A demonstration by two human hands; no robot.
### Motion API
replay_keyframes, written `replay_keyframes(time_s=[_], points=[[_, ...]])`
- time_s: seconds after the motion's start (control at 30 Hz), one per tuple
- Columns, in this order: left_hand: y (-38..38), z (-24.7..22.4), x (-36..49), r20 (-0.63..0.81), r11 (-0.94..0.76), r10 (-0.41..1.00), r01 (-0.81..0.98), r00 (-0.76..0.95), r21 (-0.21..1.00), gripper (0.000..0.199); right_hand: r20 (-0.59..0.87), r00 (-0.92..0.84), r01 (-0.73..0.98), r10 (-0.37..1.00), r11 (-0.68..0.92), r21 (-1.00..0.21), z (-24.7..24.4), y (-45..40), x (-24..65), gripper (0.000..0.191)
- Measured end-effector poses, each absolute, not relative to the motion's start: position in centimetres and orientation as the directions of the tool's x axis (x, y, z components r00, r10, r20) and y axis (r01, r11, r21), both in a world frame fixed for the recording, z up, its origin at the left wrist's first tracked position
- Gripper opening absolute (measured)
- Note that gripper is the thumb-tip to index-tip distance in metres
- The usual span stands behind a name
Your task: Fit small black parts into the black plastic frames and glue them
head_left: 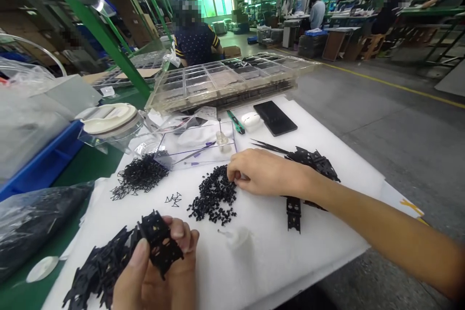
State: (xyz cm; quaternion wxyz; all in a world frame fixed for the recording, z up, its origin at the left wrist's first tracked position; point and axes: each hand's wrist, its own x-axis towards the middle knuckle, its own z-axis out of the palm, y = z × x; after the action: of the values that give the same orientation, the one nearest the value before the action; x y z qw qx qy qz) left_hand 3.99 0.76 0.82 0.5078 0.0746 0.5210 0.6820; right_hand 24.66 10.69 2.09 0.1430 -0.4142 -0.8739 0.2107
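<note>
At the lower left, my left hand (156, 266) grips a flat black plastic part (161, 242) with cut-out holes, between thumb and fingers. A heap of similar black parts (101, 269) lies beside and partly behind that hand. My right hand (250, 172) reaches to the edge of a pile of tiny black pieces (214, 196). Its fingers are curled together, and whatever they may pinch is hidden. Under and beyond the right forearm lie more flat black parts (314, 162). A small translucent bottle with a thin nozzle (238, 242) stands in front of the tiny pieces.
Thin black wire-like clips (141, 174) are heaped at left. Dark tweezers (269, 146), a phone-like black slab (275, 117), a green cutter (236, 122) and a lidded clear jug (112, 128) lie farther back. Compartment trays (221, 82) span the far edge; a person (194, 38) sits beyond.
</note>
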Motion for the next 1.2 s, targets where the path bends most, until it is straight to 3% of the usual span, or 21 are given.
replay_keyframes(time_s=[0.2, 0.43, 0.77, 0.97, 1.2], points=[[0.5, 0.8, 4.5, -0.413, 0.03, 0.776, -0.625, -0.477, 0.78, 0.03, 0.104, -0.637, 0.629, 0.764, 0.593, -0.503, 2.0, 10.8, 24.7, 0.018], [0.3, 1.5, 4.9, -0.372, 0.014, 0.835, -0.661, -0.405, 0.751, 0.012, 0.14, -0.571, 0.676, 0.809, 0.56, -0.48, 1.9, 10.6, 24.7, 0.014], [0.3, 1.4, 4.9, -0.437, 0.032, 0.787, -0.679, -0.435, 0.733, 0.018, 0.044, -0.499, 0.763, 0.865, 0.463, -0.451, 3.5, 10.2, 24.8, 0.019], [0.1, 1.2, 4.6, -0.385, 0.035, 0.837, -0.665, -0.388, 0.746, 0.016, 0.025, -0.481, 0.767, 0.877, 0.434, -0.473, 3.4, 10.6, 25.3, 0.016], [0.1, 1.2, 4.4, -0.349, 0.033, 0.864, -0.652, -0.362, 0.758, 0.017, 0.062, -0.507, 0.692, 0.859, 0.449, -0.566, 3.0, 11.0, 25.7, 0.021]])
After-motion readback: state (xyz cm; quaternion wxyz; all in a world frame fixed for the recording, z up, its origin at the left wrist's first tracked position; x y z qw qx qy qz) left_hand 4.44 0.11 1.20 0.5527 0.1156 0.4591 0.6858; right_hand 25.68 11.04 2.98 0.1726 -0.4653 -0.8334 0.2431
